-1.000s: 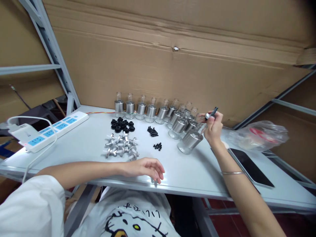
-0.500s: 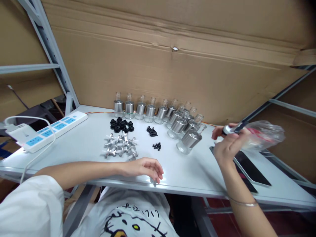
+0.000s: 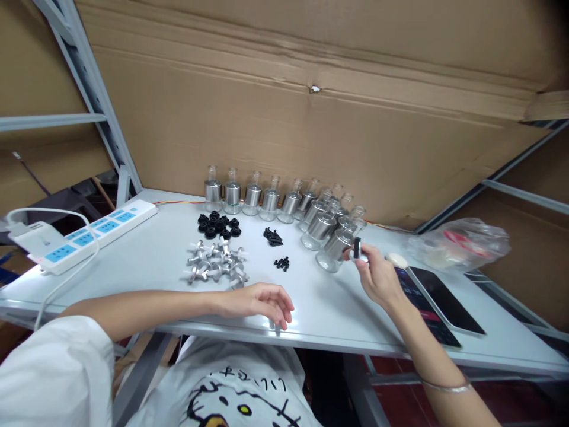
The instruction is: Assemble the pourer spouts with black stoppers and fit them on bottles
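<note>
My right hand [image 3: 377, 276] is closed around a small black-and-white tool [image 3: 357, 248], held just in front of the nearest glass bottle with a silver band [image 3: 331, 252]. Several more such bottles [image 3: 253, 198] stand in a row along the back of the white table [image 3: 146, 261]. My left hand [image 3: 261, 302] rests on the table's front edge, fingers loosely curled, holding nothing I can see. Just beyond it lie several silver spindle parts [image 3: 216, 264], a heap of black caps [image 3: 218, 225] and two small piles of black screws [image 3: 283, 263].
A white and blue power strip [image 3: 89, 235] lies at the far left with its cable. Two dark phones [image 3: 440, 298] lie to the right of my right hand, with a crumpled clear plastic bag [image 3: 462, 243] behind them. Cardboard sheets back the table.
My right hand swung from the bottles out to the right over the phones, then came back left and lower, in front of the nearest bottle. The left hand stayed still.
</note>
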Demonstrator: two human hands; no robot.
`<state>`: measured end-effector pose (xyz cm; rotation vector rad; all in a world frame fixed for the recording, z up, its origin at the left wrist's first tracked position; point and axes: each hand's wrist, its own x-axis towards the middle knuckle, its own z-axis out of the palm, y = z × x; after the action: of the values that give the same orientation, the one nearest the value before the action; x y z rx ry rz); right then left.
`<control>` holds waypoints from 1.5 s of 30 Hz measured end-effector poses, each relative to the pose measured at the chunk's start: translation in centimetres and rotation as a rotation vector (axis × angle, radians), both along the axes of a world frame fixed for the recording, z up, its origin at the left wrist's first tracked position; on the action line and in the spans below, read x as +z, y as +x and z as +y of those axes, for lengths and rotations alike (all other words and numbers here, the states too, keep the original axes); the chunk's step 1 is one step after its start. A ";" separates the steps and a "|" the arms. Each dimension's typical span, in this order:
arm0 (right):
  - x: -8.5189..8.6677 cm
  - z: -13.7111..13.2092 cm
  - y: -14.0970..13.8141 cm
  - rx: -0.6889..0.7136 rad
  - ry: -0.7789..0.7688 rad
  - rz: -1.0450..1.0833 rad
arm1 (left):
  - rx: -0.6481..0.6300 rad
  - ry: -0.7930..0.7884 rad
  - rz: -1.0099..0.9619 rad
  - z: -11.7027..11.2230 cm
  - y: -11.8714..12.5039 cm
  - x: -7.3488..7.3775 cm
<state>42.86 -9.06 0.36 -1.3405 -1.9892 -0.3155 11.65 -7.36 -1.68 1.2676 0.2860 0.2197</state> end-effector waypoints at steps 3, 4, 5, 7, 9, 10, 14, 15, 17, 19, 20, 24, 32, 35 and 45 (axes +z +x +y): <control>0.1 -0.7 -3.1 0.079 0.061 0.063 | 0.005 -0.013 0.004 0.0 -0.1 0.0; 0.2 -1.0 -4.4 0.106 0.037 0.067 | 0.016 -0.018 0.004 0.0 -0.1 0.0; 0.3 -1.4 -5.8 0.180 -0.048 0.060 | 0.030 -0.024 0.001 -0.1 -0.1 -0.1; 0.6 -2.2 -8.3 0.368 -0.286 0.084 | 0.062 -0.032 -0.020 -0.2 0.0 -0.1; 1.1 -2.7 -10.3 0.461 -0.435 0.114 | 0.081 -0.024 -0.043 -0.2 0.1 -0.1; 1.4 -2.7 -11.0 0.482 -0.498 0.110 | 0.085 -0.011 -0.050 -0.3 0.1 0.0; 2.9 -2.0 -12.3 0.579 -0.655 0.051 | 0.099 0.046 -0.032 -0.3 0.3 0.2; 3.2 -1.7 -12.4 0.617 -0.662 0.037 | 0.116 0.042 -0.024 -0.3 0.3 0.2; 3.6 -1.0 -12.5 0.684 -0.636 0.003 | 0.166 0.029 -0.015 -0.3 0.3 0.1; 3.7 -0.4 -12.6 0.710 -0.577 -0.033 | 0.188 0.061 -0.004 -0.2 0.2 -0.1; 3.6 -0.2 -12.7 0.714 -0.551 -0.047 | 0.186 0.096 0.007 -0.2 0.2 -0.1; 3.2 1.0 -13.2 0.806 -0.517 -0.039 | 0.146 0.186 0.054 -0.1 -0.1 0.0; 1.7 2.3 -13.7 0.753 -0.130 -0.154 | 0.041 0.195 0.121 -0.2 -0.6 1.2; 1.4 2.2 -13.7 0.682 0.109 -0.384 | 0.040 0.246 0.134 -0.3 -0.6 0.8; 0.2 2.9 -13.7 0.534 -0.045 0.007 | -0.013 0.298 0.148 -1.3 -0.4 0.7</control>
<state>29.19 -6.20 0.58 -0.7851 -2.2646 -0.0141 11.28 -8.70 -1.02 1.5838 0.3825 0.1612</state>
